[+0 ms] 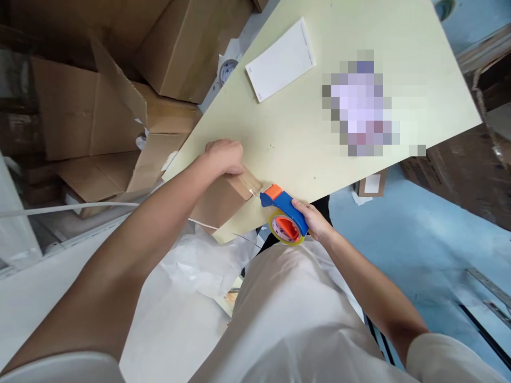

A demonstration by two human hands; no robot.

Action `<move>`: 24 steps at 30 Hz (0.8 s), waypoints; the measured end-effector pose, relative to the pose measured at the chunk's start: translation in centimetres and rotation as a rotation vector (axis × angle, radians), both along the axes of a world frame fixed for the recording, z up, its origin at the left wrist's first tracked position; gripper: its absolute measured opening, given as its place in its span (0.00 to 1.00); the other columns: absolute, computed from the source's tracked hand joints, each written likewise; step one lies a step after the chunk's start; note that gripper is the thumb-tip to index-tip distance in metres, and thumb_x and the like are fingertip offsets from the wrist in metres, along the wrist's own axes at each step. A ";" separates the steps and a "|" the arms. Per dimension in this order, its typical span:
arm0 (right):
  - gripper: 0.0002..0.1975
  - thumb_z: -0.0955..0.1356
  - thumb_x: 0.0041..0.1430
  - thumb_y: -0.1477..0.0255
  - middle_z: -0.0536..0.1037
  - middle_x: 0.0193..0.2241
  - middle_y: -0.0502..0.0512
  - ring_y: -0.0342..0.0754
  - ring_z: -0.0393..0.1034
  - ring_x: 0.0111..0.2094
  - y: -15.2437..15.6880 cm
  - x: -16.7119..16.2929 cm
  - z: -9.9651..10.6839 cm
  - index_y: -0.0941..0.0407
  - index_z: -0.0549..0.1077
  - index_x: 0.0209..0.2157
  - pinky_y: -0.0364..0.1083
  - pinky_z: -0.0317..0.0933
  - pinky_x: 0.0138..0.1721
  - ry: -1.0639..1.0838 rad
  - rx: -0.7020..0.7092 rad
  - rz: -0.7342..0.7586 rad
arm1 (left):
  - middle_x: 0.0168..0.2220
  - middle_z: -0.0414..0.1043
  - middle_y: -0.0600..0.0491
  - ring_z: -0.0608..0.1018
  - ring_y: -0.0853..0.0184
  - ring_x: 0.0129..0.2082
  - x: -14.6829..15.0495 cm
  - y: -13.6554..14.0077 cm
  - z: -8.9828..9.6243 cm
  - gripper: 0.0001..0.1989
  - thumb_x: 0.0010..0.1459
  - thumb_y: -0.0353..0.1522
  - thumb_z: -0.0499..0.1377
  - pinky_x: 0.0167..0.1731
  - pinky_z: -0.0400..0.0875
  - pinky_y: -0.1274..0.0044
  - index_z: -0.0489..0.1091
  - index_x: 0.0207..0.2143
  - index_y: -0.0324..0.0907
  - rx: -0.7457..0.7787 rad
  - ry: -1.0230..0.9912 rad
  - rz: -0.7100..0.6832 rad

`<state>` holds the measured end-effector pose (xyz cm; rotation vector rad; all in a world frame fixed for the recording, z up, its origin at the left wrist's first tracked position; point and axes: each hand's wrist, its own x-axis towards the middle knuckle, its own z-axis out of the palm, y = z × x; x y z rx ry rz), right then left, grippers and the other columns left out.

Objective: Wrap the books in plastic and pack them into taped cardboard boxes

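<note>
A small cardboard box (217, 205) sits at the near-left edge of the pale table (287, 143). My left hand (225, 154) is closed over the box's far side, its fingers curled and partly hidden. In my right hand (313, 221) is a blue and orange tape dispenser (285, 205), gripped by its handle. A roll of yellowish tape (275, 226) is fitted in it. The dispenser's orange head is close to the box's right end, where shiny clear tape lies along the top.
A white rectangular pad (281, 59) and a pixelated item (361, 106) lie on the table. Open cardboard boxes (120, 122) crowd the left. A tape roll (228, 71) is beyond the table's left edge. Another small box (372, 183) stands on the blue floor.
</note>
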<state>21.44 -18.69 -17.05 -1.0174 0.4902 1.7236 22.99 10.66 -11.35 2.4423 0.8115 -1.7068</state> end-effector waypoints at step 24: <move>0.21 0.68 0.57 0.55 0.81 0.44 0.53 0.54 0.74 0.48 1.6 -3.9 -0.6 0.51 0.76 0.47 0.53 0.66 0.53 0.073 0.052 -0.022 | 0.54 0.71 0.53 0.66 0.52 0.58 -10.7 1.8 4.0 0.33 0.45 0.56 0.56 0.58 0.50 0.64 0.71 0.51 0.51 -0.376 -0.419 -0.284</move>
